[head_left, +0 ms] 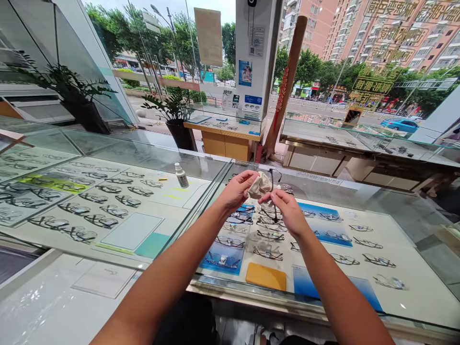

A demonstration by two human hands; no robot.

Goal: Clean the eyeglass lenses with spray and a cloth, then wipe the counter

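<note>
Above the glass display counter (323, 184), my left hand (237, 191) pinches a crumpled cream cloth (261, 186). The cloth is bunched against a pair of dark-rimmed eyeglasses (272, 176), partly covering them. My right hand (289, 211) is closed on the eyeglasses from the right side, thumb and fingers together near a dark temple arm. Both hands are close together, almost meeting at the cloth. Under the glass, directly below, rows of eyeglass frames (268, 252) rest on white and blue panels.
A small white bottle (181, 176) stands on the left counter, which holds more eyeglass frames (86, 220). A yellow case (266, 276) lies in the near part of the display. Farther off are potted plants (176, 115), a wooden post (285, 86) and another display cabinet (226, 139).
</note>
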